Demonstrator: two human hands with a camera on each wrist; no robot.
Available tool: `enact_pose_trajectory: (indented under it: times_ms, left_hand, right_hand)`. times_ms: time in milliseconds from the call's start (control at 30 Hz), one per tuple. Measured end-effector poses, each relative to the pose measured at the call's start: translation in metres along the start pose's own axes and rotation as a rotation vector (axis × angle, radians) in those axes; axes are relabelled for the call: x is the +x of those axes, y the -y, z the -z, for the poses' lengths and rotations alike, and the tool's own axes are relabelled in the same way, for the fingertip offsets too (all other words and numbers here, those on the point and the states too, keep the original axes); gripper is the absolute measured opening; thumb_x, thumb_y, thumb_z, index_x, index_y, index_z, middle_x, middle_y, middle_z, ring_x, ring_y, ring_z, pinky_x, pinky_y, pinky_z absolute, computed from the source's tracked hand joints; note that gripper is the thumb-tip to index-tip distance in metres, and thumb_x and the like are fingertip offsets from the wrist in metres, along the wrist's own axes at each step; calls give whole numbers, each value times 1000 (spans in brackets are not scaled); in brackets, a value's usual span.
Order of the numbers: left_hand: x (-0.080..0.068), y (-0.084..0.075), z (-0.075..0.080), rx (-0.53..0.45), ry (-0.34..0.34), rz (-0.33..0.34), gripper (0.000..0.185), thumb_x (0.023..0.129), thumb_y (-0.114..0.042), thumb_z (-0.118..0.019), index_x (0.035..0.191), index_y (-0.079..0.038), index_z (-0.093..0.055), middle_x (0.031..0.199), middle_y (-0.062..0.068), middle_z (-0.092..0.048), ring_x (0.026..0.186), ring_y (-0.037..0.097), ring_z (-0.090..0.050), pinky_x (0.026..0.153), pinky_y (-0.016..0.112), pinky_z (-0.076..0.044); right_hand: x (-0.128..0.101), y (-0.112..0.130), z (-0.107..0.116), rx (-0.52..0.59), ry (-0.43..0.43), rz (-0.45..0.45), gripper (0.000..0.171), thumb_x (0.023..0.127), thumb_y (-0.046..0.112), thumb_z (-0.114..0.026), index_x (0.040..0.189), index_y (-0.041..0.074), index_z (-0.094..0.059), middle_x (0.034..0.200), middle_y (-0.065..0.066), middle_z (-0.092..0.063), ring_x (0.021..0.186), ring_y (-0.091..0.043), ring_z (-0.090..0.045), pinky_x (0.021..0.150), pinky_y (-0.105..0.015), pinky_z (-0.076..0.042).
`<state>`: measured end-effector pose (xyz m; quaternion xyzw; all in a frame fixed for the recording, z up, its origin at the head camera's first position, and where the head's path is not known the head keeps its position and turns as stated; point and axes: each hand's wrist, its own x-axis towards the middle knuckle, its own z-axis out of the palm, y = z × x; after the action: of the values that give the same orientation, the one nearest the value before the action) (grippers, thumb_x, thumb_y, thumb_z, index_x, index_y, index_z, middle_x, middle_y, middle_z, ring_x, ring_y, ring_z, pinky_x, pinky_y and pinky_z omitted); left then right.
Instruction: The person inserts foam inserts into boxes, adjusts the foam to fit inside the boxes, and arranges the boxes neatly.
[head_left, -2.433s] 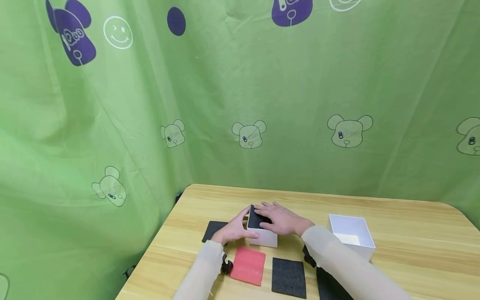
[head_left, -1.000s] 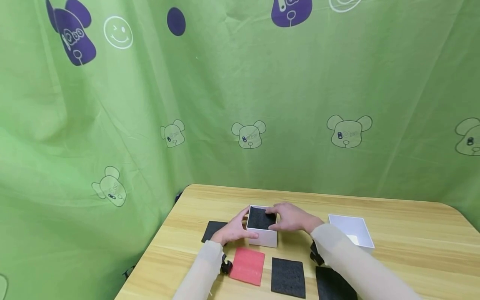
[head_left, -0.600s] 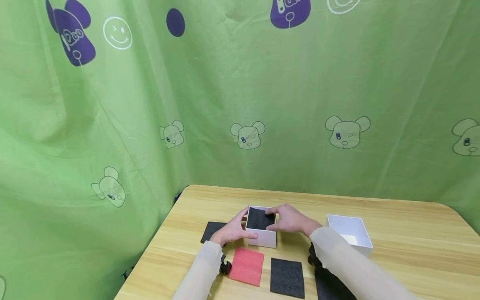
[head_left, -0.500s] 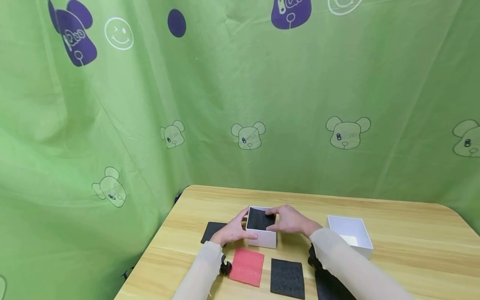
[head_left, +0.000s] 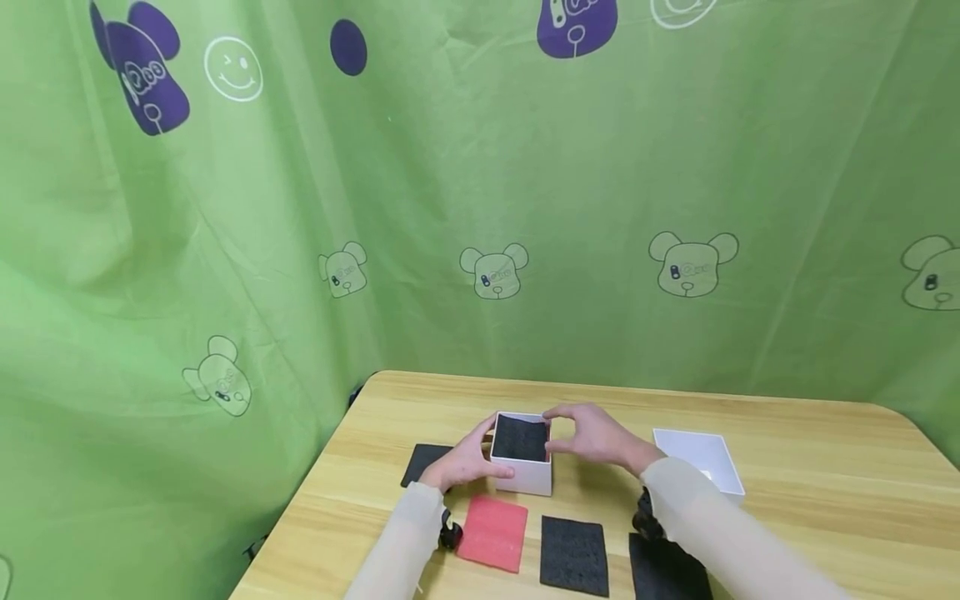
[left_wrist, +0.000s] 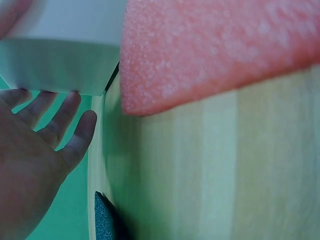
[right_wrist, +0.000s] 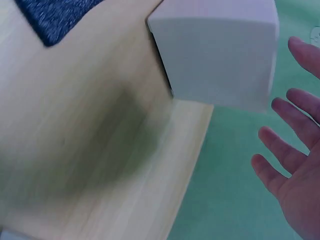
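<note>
A white box (head_left: pixel 523 478) stands on the table with a black foam sheet (head_left: pixel 520 438) lying inside, a little below the rim. My left hand (head_left: pixel 467 462) holds the box at its left, thumb along the front wall and fingers reaching the far left side; the left wrist view shows fingertips against the box wall (left_wrist: pixel 60 65). Beside the right rim is my right hand (head_left: pixel 602 437), its fingers spread and nothing in them. In the right wrist view, those fingers (right_wrist: pixel 282 150) appear apart from the box wall (right_wrist: pixel 220 62).
In front of the box lie a red foam sheet (head_left: pixel 493 533) and a black foam sheet (head_left: pixel 573 556). Another black sheet (head_left: pixel 666 568) is under the right forearm, and one (head_left: pixel 426 458) lies behind the left hand. A second white box (head_left: pixel 697 450) stands right; a green curtain (head_left: pixel 585 333) hangs behind.
At first my right hand lay flat on the black foam. Then its fingers reached inside the right rim, and now they have drawn back to the right. The left hand stays on the box.
</note>
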<state>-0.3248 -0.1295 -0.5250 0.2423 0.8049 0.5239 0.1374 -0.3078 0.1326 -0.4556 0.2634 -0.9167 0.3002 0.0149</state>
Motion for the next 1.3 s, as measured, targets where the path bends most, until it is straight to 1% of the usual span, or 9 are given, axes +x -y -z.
enact_pose_trajectory:
  times_ms: [133,467,567,700,800,933,1067,1133,1300]
  left_hand:
    - [0,-1,-1,24,-12,18,102,75,-17,-81,152,-12,-14,141,4,-40,125,27,-43,97,40,-40]
    - [0,-1,-1,25,-26,48,107,73,-17,-82,153,-13,-12,138,7,-43,123,27,-43,97,40,-39]
    - [-2,-2,-1,37,-29,53,107,73,-17,-83,153,-14,-12,137,7,-44,121,26,-44,97,39,-40]
    - [-2,-3,-1,44,-30,55,106,74,-18,-82,153,-15,-12,137,7,-44,121,25,-44,97,39,-40]
    - [-2,-3,-2,45,-31,54,106,74,-18,-82,153,-14,-12,138,7,-43,122,25,-44,98,40,-39]
    - [-2,-3,-2,49,-33,53,105,75,-19,-82,153,-14,-12,137,7,-43,122,25,-44,98,40,-39]
    - [-2,-4,-1,48,-34,50,104,74,-18,-82,153,-15,-13,137,6,-44,121,24,-44,98,39,-39]
    - [-2,-4,-1,47,-33,51,104,74,-18,-82,153,-15,-13,137,6,-44,121,24,-44,97,39,-39]
    - [-2,-2,-2,46,-31,41,105,73,-16,-83,153,-14,-14,136,5,-44,120,24,-44,96,40,-39]
  right_hand:
    - [-14,-3,14,22,-5,4,55,82,37,-72,125,5,-59,128,-14,-56,120,-37,-48,99,-53,-37]
    - [-63,-6,43,41,58,40,60,84,39,-70,128,1,-54,124,-14,-56,111,-34,-54,91,-48,-45]
    - [-79,-10,45,37,82,45,61,84,40,-70,129,1,-53,124,-14,-57,109,-33,-56,89,-46,-47]
    - [-100,-14,45,4,88,88,60,84,39,-70,127,1,-54,120,-12,-59,103,-33,-58,85,-44,-49]
    - [-113,-16,43,-43,62,130,58,83,39,-72,124,2,-56,117,-10,-60,98,-30,-60,81,-42,-50]
    - [-126,-19,40,-121,3,204,53,81,36,-74,121,4,-59,114,-5,-61,92,-20,-60,77,-37,-51]
    - [-138,-21,37,-198,-37,271,49,79,32,-77,117,7,-61,114,0,-61,96,-17,-60,77,-36,-51]
    - [-143,-22,35,-214,-36,290,48,78,30,-78,117,7,-61,114,0,-61,97,-17,-60,78,-35,-51]
    - [-156,-29,31,-159,18,311,49,80,30,-76,119,5,-60,115,-4,-61,90,-17,-63,74,-33,-52]
